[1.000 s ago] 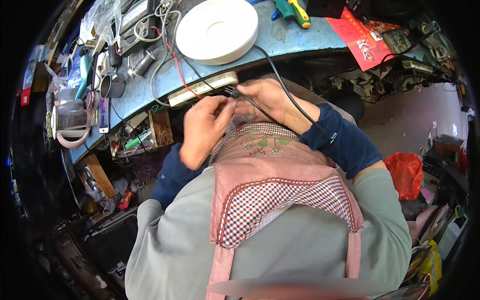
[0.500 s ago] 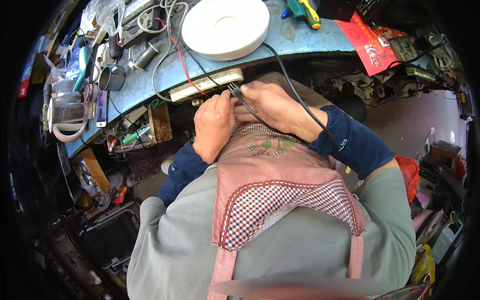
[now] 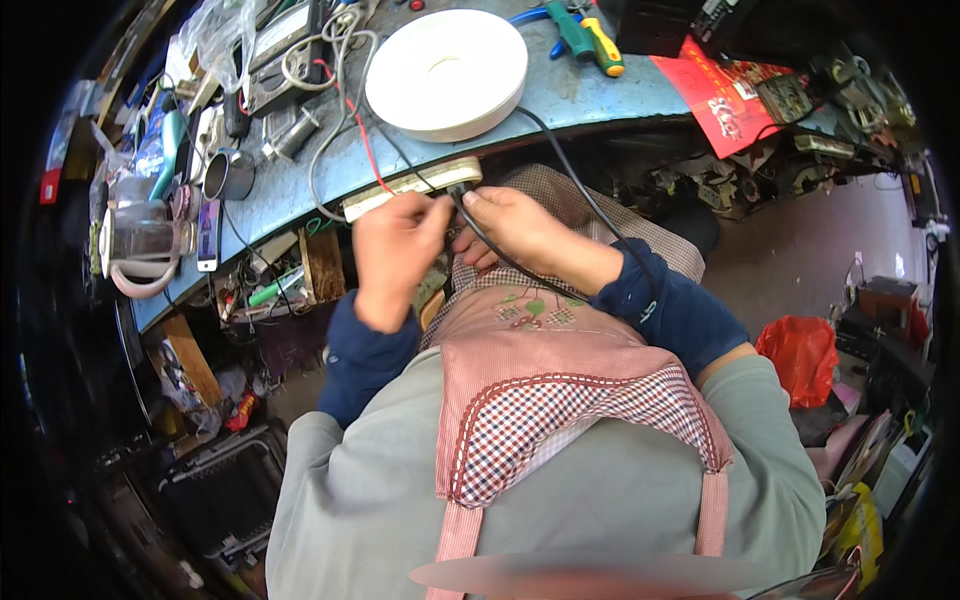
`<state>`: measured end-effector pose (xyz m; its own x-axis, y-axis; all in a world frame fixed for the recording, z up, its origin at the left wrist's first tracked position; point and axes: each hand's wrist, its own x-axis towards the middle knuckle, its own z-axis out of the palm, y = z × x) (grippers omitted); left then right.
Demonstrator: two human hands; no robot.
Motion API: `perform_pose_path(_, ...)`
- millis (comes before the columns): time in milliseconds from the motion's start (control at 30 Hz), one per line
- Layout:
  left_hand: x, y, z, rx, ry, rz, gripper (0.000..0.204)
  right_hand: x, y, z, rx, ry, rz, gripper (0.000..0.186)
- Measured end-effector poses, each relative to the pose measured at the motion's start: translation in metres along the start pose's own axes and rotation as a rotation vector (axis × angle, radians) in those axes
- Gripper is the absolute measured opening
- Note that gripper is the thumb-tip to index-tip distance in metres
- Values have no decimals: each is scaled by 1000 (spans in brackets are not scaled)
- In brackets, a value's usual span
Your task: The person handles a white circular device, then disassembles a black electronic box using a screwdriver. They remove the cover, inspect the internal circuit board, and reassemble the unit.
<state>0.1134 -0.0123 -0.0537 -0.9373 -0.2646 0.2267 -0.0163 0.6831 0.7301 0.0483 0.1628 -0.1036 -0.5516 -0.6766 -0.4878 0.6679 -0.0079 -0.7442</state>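
A black power cord (image 3: 568, 170) runs from the round white appliance (image 3: 440, 70) on the bench and loops down past my right forearm. Between thumb and fingers, my right hand (image 3: 520, 232) grips the plug end (image 3: 459, 190) of this cord at the bench edge. My left hand (image 3: 392, 250) is beside it on the left, smeared by motion. Its fingers are bent towards the plug, and what they hold, if anything, does not show. Just beyond both hands is a cream power strip (image 3: 428, 182), partly covered by them. A red wire (image 3: 366, 150) comes down to it.
Green and yellow-handled tools (image 3: 600, 45) lie on the blue bench (image 3: 275, 190). At left stand a metal cup (image 3: 229, 175), a glass jug (image 3: 140, 240) and a phone (image 3: 208, 235). A red printed sheet (image 3: 715, 100) overhangs the right edge. A red bag (image 3: 798, 360) is at right.
My left hand has moved left and towards me, away from the plug. My right hand keeps its grip, shifted slightly lower in the picture. The whole view has shifted a little.
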Motion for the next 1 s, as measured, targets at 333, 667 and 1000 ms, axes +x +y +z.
perform_pose_path(333, 85, 96, 7, 690, -106, 587, 67, -73, -33, -62, 6, 302, -154, 29)
perform_pose_path(667, 98, 21, -58, -321, -335, 604, 49, -92, -66, -55, 108, 225, -611, 43)
perform_pose_path(1000, 78, 23, -51, -302, -322, 452, 48, -63, -91, -18, 18, -51, -996, 53)
